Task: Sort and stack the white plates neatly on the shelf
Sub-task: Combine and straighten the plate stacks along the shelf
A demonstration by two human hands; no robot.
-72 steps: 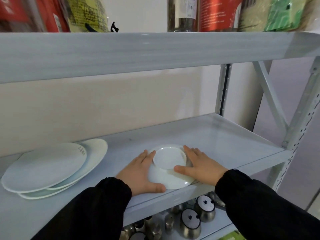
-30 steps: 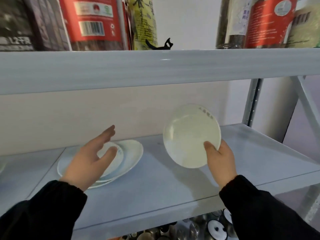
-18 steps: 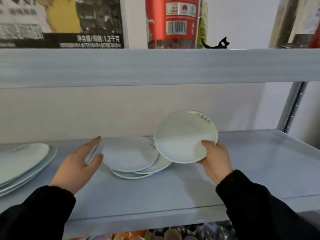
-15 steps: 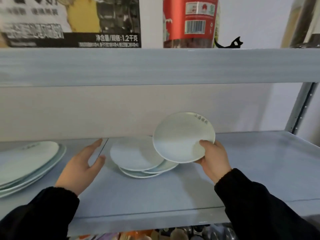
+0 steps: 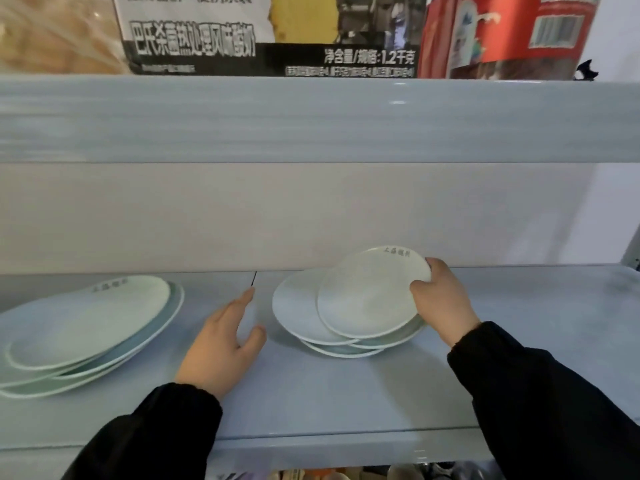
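My right hand grips a glossy white plate (grey rim lettering, unreadable) atop the stack; left hand relaxed, holding nothing. Carton overhead reads "1.2千克".

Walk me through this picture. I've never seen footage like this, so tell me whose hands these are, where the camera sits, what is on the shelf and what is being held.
No machine here: these are a person's two bare hands in black sleeves. The picture comes from a wide-angle camera worn on the person's head, looking forward and down, so you see roughly what they see. On the grey shelf lie two piles of white plates: larger plates at the left and smaller plates in the middle, not neatly lined up. The right hand grips the rim of the top small plate, which sits off-centre on that pile. The left hand is open beside the pile and holds nothing. Food packages stand on the shelf above.
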